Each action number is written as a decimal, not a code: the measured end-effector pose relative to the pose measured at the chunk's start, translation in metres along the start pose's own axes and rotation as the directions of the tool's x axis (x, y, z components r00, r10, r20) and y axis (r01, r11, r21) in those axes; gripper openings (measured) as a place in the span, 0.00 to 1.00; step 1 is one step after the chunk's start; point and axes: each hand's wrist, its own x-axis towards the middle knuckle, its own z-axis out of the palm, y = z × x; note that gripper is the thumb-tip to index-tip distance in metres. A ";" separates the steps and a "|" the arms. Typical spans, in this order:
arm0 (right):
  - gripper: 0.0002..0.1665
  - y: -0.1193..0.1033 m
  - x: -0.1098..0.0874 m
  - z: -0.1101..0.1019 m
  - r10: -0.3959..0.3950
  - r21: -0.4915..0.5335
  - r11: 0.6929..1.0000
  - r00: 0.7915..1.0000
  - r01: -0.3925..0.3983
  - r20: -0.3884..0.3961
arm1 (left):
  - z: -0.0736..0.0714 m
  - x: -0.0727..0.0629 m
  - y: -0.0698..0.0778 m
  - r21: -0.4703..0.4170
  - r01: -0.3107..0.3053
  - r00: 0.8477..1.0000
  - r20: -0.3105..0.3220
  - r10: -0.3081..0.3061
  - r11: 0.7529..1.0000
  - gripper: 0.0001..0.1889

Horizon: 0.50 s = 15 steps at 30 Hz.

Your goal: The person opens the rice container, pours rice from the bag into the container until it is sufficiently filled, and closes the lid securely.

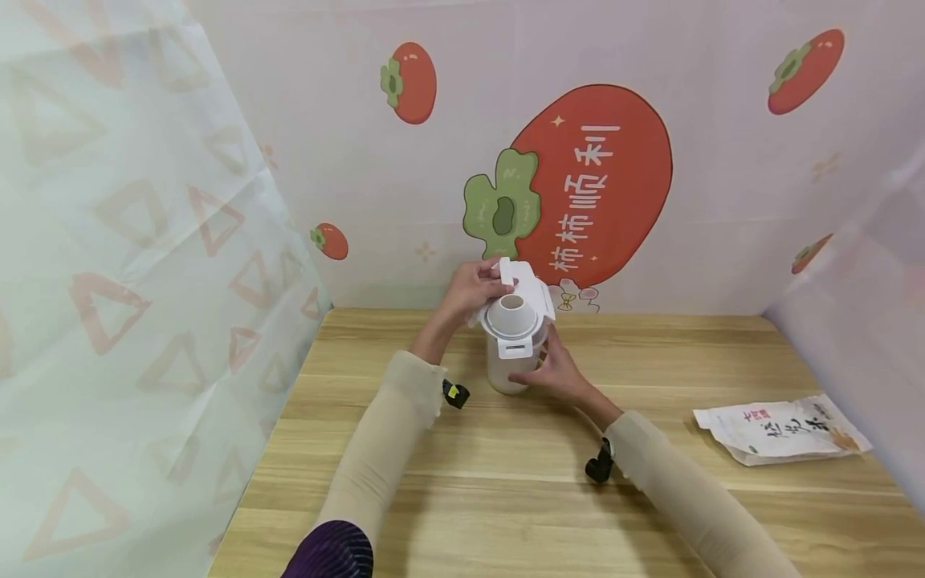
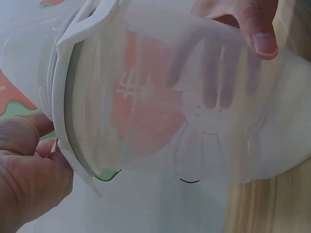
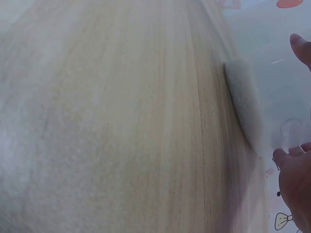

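Pinched near its rim by the left hand, just above the middle of the head view, is a white lid, on which a cone-shaped cap is set. At the lid's near side a front clip hangs out over the wall of a translucent jar, which is stood upright at the frame's centre on the wooden table. Whether any clip is latched cannot be told for certain, though the flap seen in the left wrist view seems to be held away from the wall. From the right, the jar's lower body is gripped by the right hand, thumb in front and fingers wrapped behind. The step in hand is judged to be the working of the lid's clips, with the jar steadied meanwhile; for the next move, a firm hold below and a careful push or pull at one flap would be called for. At the lower right, a white printed bag is laid flat, well apart from both hands.
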 end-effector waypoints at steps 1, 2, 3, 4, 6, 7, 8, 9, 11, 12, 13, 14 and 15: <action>0.75 0.000 0.000 0.000 -0.004 0.007 1.000 1.000 0.004 0.000 | -0.002 0.000 0.001 -0.005 -0.005 1.000 0.001 0.005 1.000 0.39; 0.75 0.000 0.000 0.001 -0.007 0.010 1.000 1.000 0.007 -0.001 | -0.004 -0.001 0.002 -0.008 -0.008 1.000 0.001 0.008 1.000 0.39; 0.76 0.000 0.000 0.001 -0.002 0.015 1.000 1.000 0.002 -0.004 | -0.006 -0.002 0.003 -0.013 -0.009 1.000 0.000 0.009 1.000 0.39; 0.76 0.000 0.000 0.001 -0.001 0.012 1.000 1.000 0.001 -0.004 | -0.008 -0.002 0.004 -0.022 -0.008 1.000 -0.001 0.008 1.000 0.39; 0.75 0.000 0.000 0.001 0.003 0.008 1.000 1.000 -0.003 -0.004 | -0.013 -0.004 0.006 -0.026 -0.009 1.000 -0.003 0.009 1.000 0.40; 0.75 0.001 0.000 0.001 0.008 0.005 1.000 1.000 -0.008 -0.002 | -0.015 -0.005 0.007 -0.032 -0.010 1.000 -0.001 0.010 0.999 0.40; 0.74 0.001 0.000 0.000 0.014 0.001 1.000 1.000 -0.014 -0.001 | -0.017 -0.006 0.007 -0.035 -0.010 1.000 -0.003 0.010 0.999 0.41; 0.74 0.001 0.000 0.000 0.017 -0.001 1.000 1.000 -0.017 0.003 | -0.020 -0.007 0.008 -0.036 -0.009 1.000 -0.004 0.009 0.999 0.41; 0.72 0.003 0.000 0.000 0.024 0.005 1.000 1.000 -0.024 0.008 | -0.025 -0.010 0.010 -0.029 -0.015 1.000 -0.004 0.015 0.999 0.41; 0.72 0.003 0.000 0.000 0.027 0.011 1.000 1.000 -0.027 0.009 | -0.028 -0.011 0.011 -0.021 -0.017 1.000 -0.004 0.017 1.000 0.41; 0.71 0.003 -0.001 0.000 0.030 0.017 0.999 0.999 -0.031 0.011 | -0.031 -0.012 0.011 -0.014 -0.017 1.000 -0.005 0.017 1.000 0.41; 0.71 0.004 -0.001 0.000 0.032 0.023 0.999 0.999 -0.032 0.014 | -0.034 -0.014 0.012 -0.007 -0.018 1.000 -0.005 0.018 1.000 0.41; 0.71 0.004 -0.001 0.000 0.032 0.027 0.999 0.999 -0.033 0.016 | -0.037 -0.015 0.013 0.004 -0.021 1.000 -0.004 0.021 1.000 0.41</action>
